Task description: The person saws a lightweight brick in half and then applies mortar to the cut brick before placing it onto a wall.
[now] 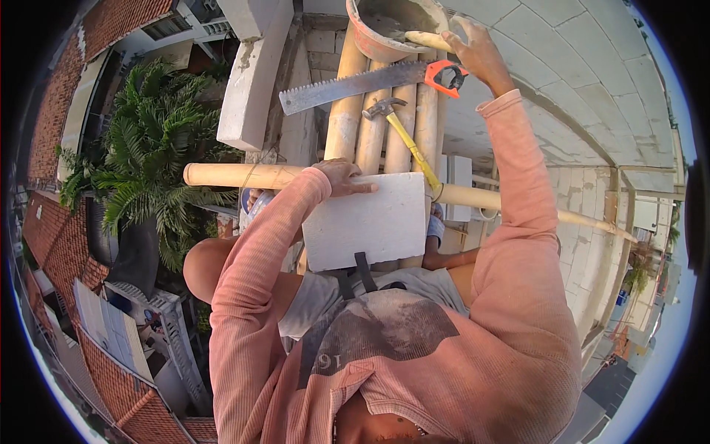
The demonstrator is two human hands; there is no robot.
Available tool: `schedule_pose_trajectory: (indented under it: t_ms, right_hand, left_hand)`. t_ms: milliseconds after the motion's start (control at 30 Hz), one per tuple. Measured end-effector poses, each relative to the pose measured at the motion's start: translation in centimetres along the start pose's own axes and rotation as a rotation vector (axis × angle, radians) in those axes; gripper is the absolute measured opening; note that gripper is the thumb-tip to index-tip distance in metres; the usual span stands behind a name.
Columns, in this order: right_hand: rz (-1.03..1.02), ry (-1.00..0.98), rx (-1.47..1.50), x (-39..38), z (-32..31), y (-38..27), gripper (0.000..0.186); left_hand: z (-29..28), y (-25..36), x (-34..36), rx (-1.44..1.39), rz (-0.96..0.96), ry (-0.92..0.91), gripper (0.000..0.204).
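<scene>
My left hand grips the upper left edge of a white lightweight block, which stands in front of my lap. One finger or the thumb lies along its face. At the top, my right hand is closed on the thick wooden handle of a tool that reaches into a bucket of grey mortar; its working end is hidden. Below the bucket a handsaw with an orange-red grip lies across bamboo poles. A claw hammer with a yellow handle lies between the saw and the block.
Several upright-running bamboo poles form a narrow platform over a crosswise pole. A white block column rises at left, a block wall at right. Palm leaves and tiled roofs lie far below.
</scene>
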State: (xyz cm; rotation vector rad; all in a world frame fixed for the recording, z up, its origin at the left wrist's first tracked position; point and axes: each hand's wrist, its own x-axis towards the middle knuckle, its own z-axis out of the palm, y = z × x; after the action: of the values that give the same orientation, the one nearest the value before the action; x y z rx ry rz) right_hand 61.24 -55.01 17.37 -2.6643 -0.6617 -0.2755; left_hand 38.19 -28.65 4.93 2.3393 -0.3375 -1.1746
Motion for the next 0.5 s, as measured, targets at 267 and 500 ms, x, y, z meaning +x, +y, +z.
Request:
schedule_pose_trajectory:
  t_ms: [267,500]
  right_hand:
    - [0.673,-0.347,0.435,-30.4,2.0,-4.6,0.067]
    - [0.838,-0.627,0.731,-41.2,11.5,-7.0,0.100]
  left_hand:
    - [-1.0,0.6,2.3,-0.045,-0.085,-0.175,0.099]
    - [-0.8,2.0,1.1,-0.064,-0.062,-0.203,0.111]
